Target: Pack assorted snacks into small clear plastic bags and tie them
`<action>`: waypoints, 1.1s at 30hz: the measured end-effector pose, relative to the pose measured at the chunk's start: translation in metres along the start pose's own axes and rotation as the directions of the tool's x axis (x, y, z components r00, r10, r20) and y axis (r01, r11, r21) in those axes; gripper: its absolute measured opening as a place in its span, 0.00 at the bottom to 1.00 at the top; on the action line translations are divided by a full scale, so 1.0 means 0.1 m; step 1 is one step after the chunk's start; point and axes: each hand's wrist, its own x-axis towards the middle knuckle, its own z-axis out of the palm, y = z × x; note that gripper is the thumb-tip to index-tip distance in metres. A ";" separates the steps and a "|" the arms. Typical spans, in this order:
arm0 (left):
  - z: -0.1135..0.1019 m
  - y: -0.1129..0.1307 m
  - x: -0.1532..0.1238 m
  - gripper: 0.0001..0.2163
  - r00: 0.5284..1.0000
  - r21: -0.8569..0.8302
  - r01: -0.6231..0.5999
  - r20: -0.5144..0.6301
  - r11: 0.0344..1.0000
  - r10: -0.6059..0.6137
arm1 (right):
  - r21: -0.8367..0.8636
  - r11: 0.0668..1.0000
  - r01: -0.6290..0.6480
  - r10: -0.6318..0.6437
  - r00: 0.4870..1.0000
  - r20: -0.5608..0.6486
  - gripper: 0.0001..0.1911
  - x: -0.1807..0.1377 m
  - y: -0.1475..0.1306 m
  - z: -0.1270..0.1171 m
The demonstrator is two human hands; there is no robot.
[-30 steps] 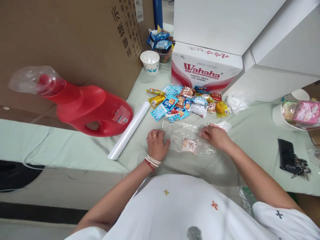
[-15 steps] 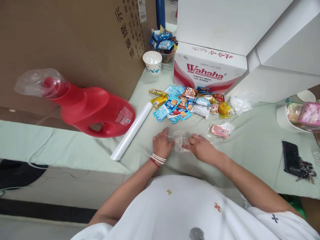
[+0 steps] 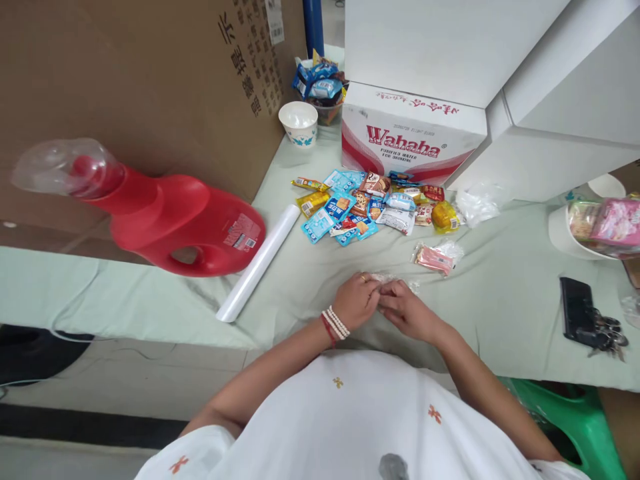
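My left hand [image 3: 356, 303], with beads and a red string at the wrist, meets my right hand [image 3: 411, 312] near the table's front edge. Between and behind the fingers shows a crumpled clear plastic bag [image 3: 387, 279], mostly hidden by the hands. Both hands have their fingers closed on it, fingertips close together. Just beyond my right hand lies a pink wrapped snack [image 3: 434, 260] with clear plastic beside it. Farther back is a spread of small snack packets [image 3: 350, 215] in blue, brown and yellow wrappers.
A red detergent jug [image 3: 190, 223] lies on the left beside a white roll [image 3: 260, 263]. Behind stand a paper cup [image 3: 299, 127], a tub of snacks [image 3: 327, 113] and a Wahaba carton [image 3: 413, 137]. Rightward are a white bowl [image 3: 563, 233], a phone [image 3: 576, 307] and keys [image 3: 609, 337].
My hands have come together; the left moved right and nearer my body. The plastic bag, spread between them before, is now bunched at the fingers and largely covered.
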 end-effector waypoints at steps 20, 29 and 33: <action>-0.20 -0.03 0.15 0.06 0.929 0.149 0.346 0.086 0.926 -0.361 | 0.048 0.984 -0.171 0.177 0.959 -0.221 0.14 0.37 -0.24 0.22; -0.39 0.28 -0.04 0.23 0.928 -0.808 0.367 0.286 0.461 -0.237 | 0.162 0.938 -0.307 0.347 0.818 -0.458 0.18 -0.09 -0.24 0.17; -0.46 0.26 -0.13 0.21 0.928 -0.847 0.368 0.307 0.384 -0.210 | 0.397 0.779 -0.485 0.608 0.428 -0.669 0.20 -0.47 0.46 -0.51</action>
